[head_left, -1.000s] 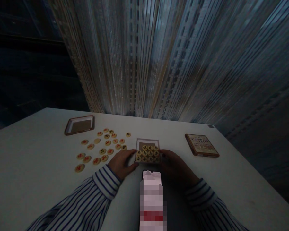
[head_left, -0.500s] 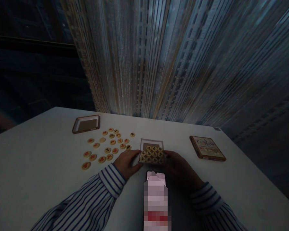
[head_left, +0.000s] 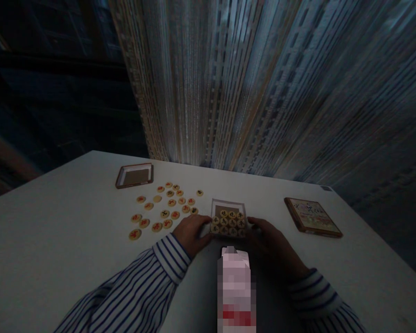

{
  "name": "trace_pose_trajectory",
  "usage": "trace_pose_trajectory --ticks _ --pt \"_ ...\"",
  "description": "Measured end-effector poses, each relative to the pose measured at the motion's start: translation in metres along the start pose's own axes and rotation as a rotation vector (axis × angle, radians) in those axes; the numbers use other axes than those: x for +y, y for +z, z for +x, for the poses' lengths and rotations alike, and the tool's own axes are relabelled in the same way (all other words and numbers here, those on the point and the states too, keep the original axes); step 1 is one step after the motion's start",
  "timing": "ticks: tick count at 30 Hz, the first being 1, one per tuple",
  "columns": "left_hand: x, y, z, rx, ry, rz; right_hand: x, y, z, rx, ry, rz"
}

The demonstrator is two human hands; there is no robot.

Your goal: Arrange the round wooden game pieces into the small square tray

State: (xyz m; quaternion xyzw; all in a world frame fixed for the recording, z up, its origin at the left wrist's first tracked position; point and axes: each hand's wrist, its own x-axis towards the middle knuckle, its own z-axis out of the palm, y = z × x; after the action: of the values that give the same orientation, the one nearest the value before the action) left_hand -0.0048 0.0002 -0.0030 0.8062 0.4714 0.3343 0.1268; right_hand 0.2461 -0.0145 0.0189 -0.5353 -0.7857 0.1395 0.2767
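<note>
A small clear box (head_left: 228,203) stands on the table in front of me, partly filled with rows of round xiangqi pieces (head_left: 232,222) bearing dark characters. My left hand (head_left: 193,233) grips the box's left side, thumb by the near corner and fingers along the edge. On the opposite side, my right hand (head_left: 272,243) has curled fingers against the right edge; its thumb is in shadow. To the left, several loose xiangqi pieces (head_left: 172,202) lie scattered, most with red characters, some with dark ones, and one with a blank face up.
A phone (head_left: 235,282) with a lit, blurred screen lies between my forearms. At the back left is an open box tray (head_left: 135,176). A printed box lid (head_left: 314,217) rests to the right. Behind the white table (head_left: 72,222) hangs a string curtain (head_left: 208,83).
The view has turned slightly left, so everything sits further right in the picture. Both hands stay at the sides of the clear box, and the pieces look the same.
</note>
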Motion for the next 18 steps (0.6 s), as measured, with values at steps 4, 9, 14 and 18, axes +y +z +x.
trace_pose_trajectory --ticks 4,9,14,18 --pt "0.005 -0.005 0.002 0.026 -0.003 -0.001 -0.001 -0.001 0.001 0.087 0.026 -0.009" --pt "0.011 -0.008 0.001 -0.037 0.001 0.035 -0.004 -0.004 0.002 0.113 0.019 -0.028" --pt "0.019 -0.012 -0.003 -0.121 0.101 0.050 -0.005 -0.004 0.001 0.098 -0.014 -0.026" --pt "0.025 -0.017 -0.006 -0.154 0.137 0.056 -0.008 -0.005 0.001 0.102 0.004 -0.033"
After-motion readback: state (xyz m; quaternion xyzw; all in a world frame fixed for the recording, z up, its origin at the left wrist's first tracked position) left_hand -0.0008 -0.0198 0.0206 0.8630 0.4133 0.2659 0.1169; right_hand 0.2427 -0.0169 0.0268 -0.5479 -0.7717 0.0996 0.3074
